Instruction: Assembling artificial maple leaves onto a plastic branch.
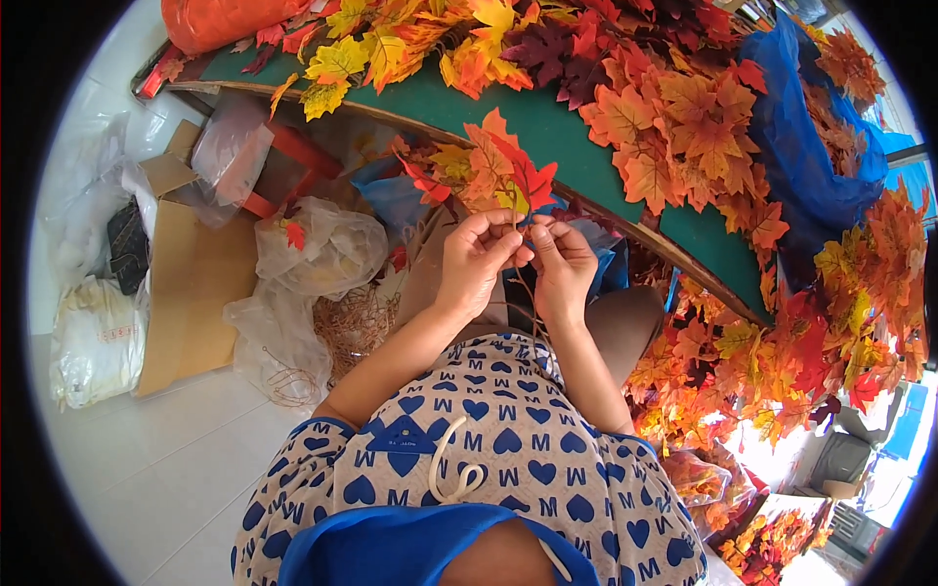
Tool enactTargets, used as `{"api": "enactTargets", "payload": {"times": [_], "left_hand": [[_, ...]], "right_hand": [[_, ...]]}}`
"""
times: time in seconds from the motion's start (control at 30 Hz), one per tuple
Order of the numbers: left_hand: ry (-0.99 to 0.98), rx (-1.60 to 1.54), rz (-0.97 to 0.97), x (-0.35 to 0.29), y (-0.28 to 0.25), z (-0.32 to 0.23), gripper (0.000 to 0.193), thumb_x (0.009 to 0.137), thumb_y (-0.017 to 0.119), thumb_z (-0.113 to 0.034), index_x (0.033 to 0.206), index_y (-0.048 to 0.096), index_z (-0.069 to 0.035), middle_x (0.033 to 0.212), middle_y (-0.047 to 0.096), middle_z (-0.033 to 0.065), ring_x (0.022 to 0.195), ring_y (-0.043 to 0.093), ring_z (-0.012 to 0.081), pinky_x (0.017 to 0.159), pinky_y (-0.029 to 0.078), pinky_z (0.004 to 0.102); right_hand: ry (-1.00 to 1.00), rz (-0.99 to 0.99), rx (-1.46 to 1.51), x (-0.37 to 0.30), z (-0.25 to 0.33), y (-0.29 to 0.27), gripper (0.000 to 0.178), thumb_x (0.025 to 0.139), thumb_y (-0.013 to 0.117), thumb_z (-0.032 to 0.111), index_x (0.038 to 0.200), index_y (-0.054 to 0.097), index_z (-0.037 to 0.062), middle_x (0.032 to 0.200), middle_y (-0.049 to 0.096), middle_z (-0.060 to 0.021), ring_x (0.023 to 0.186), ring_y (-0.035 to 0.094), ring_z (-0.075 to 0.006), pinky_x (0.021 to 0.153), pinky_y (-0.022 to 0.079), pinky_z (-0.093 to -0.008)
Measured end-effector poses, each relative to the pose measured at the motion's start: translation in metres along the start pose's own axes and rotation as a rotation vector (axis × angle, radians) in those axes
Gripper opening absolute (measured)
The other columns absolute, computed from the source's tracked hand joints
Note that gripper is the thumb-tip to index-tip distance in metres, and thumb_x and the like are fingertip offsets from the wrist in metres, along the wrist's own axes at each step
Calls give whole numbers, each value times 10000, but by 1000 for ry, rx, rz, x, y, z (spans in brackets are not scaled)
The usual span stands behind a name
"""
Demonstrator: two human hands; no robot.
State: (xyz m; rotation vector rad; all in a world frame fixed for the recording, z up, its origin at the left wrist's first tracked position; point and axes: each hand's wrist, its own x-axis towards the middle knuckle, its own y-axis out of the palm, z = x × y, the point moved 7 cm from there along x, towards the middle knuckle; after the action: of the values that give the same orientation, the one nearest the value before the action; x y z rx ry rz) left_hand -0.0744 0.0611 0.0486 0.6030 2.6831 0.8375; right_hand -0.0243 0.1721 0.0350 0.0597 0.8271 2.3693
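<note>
My left hand (479,259) and my right hand (559,262) meet in front of me, just off the near edge of the green table (528,122). Both are closed, thumbs against fingers, on the thin brown stem (515,203) of an artificial maple leaf garland. Its red, orange and yellow leaves (503,166) spread beyond my fingertips toward the table. Below my hands, the brown stem hangs down toward my lap. The exact spot between my fingertips is too small to make out.
Artificial maple leaves (674,127) are heaped on the table, with a blue plastic bag (796,186) at right. More leaves hang at the lower right. On my left stand a cardboard box (191,293), clear plastic bags (318,249) and a pile of brown stems (352,327).
</note>
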Motion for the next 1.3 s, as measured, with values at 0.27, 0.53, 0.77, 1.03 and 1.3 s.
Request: {"api": "enactTargets", "payload": {"times": [0.27,0.53,0.77,1.03,1.3], "left_hand": [[29,47,40,-1,3,1,277,854,566,39,1129,540,45,823,614,84,686,631,136,631,542,244],[18,13,39,1,1,3,297,848,564,53,1145,538,48,806,608,90,665,629,150,607,534,241],[9,49,51,3,-4,8,330,855,561,44,1182,528,28,815,595,71,666,608,139,607,525,237],[-3,33,84,5,-3,13,353,847,557,62,1196,518,32,797,575,76,650,595,147,603,511,244],[-57,-4,141,3,8,5,372,846,568,51,1214,522,29,759,559,56,625,571,133,581,493,235]], "right_hand": [[31,74,89,1,-1,2,29,860,608,14,870,613,-13,898,630,-58,741,602,-114,615,513,-229],[76,60,92,4,-9,-1,55,867,600,21,827,594,-17,895,625,-67,743,605,-119,591,522,-238],[67,105,78,2,-7,3,60,864,598,8,815,591,-26,848,611,-82,590,551,-118,519,463,-238],[86,69,60,-1,-9,-1,53,863,600,7,817,596,-19,841,609,-60,592,549,-115,543,454,-235],[224,74,333,0,-27,-9,68,885,566,39,862,619,1,870,638,-82,699,598,-122,583,505,-229]]}}
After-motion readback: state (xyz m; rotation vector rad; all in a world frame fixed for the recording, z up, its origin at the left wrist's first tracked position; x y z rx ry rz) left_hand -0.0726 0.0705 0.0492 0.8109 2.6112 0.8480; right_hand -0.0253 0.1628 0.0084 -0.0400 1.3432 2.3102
